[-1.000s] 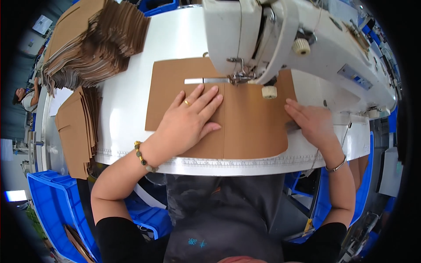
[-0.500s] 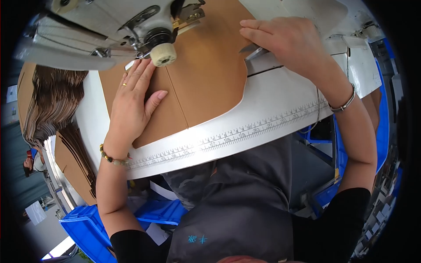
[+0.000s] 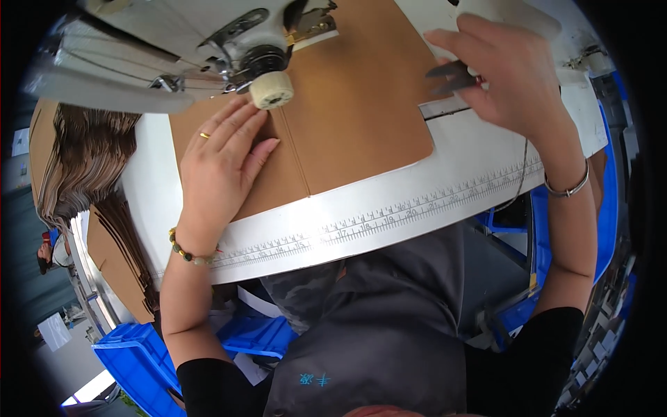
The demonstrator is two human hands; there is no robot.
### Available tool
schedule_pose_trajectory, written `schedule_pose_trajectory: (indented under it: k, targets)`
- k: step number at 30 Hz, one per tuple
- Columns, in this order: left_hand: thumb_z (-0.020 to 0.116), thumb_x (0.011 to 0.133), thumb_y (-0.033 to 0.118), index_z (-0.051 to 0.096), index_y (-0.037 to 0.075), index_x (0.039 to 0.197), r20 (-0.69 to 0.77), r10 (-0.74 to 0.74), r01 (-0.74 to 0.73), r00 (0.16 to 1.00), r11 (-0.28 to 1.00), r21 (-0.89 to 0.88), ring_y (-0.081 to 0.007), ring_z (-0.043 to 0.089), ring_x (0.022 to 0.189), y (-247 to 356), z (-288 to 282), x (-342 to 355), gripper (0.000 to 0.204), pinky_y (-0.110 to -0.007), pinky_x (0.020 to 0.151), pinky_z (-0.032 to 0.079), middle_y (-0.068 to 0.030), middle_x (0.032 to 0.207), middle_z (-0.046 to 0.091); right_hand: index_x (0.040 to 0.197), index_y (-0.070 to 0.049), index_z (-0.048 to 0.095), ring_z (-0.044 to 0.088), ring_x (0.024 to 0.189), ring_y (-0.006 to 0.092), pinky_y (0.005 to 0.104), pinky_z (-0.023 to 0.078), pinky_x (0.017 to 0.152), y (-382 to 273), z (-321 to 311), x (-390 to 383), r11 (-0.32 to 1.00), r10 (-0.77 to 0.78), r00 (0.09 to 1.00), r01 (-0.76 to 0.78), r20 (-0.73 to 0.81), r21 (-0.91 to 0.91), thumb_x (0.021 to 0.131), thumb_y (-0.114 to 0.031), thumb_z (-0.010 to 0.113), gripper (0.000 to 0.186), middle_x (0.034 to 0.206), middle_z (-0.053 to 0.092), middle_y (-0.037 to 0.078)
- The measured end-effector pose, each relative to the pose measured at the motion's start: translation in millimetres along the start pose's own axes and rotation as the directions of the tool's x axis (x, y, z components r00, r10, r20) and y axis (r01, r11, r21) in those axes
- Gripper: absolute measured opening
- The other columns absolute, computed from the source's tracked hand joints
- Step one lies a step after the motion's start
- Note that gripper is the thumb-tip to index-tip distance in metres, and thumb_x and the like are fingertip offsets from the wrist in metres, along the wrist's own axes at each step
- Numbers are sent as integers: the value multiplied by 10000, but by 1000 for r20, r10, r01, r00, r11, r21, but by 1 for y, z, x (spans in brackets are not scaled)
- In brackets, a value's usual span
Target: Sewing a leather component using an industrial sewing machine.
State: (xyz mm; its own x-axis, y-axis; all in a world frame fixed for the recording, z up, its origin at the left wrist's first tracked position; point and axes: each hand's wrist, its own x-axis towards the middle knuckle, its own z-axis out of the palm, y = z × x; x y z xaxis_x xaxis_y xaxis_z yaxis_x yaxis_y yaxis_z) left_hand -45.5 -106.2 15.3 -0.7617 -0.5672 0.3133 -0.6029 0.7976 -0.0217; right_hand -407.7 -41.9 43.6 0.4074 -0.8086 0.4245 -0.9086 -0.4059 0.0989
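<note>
My left hand lies on a brown sheet with a line down it, fingers stretched out just below the cream knob of the white sewing machine. My right hand grips thread snips with dark blades over the sheet's right edge, index finger extended toward the left. The upper part of the sheet is partly hidden under the machine head.
The white table has a printed ruler along its front edge. Stacks of brown pieces stand at the left. Blue bins are below at left and right. A person is at the far left.
The view has swung since a second ago. Over the last half second, my right hand has moved rightward and the snips show more clearly; my left hand and the sheet appear slightly farther right.
</note>
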Motion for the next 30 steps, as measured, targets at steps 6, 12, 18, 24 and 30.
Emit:
schedule_pose_trajectory:
  k: [6,12,18,24,30]
  targets:
    - [777,875,240,758,26,1113,-63,-10,10,998,1000,2,-264,688,1161,5,0,-2,321,-361,948,561,-84,1212,740,777,-117,674,653,631,198,343,488,531,-50,50,45,933,-359,923,356,-138,-48,859,-206,696,123,657,610,21]
    - [749,898,262,749,36,1142,-61,-5,2,998,998,-56,-246,686,1169,1,-1,-4,332,-344,954,565,-83,1238,730,708,-70,700,668,586,225,317,516,504,-73,96,89,936,-248,908,315,-338,160,735,-159,693,94,655,661,78]
    - [746,891,262,759,41,1118,-109,-37,24,993,993,-112,-234,693,1155,-3,1,-8,317,-342,944,569,-78,1200,744,675,-67,692,663,585,261,355,534,560,-77,92,80,919,-212,964,252,-160,302,730,-176,695,122,650,653,95]
    - [753,880,184,760,70,1030,-221,-56,26,974,990,-137,-228,713,1064,-3,7,-3,189,-334,849,585,-57,1083,756,1009,-142,687,673,643,186,315,501,536,-97,71,65,942,-185,982,170,28,290,784,-118,769,240,745,671,0]
    - [689,795,137,753,114,973,-302,-36,0,953,993,-118,-171,653,866,-4,18,10,191,-301,709,562,9,922,673,1000,-148,678,646,636,194,331,492,527,-107,73,71,911,-220,970,243,-105,332,780,-152,765,236,773,649,-8]
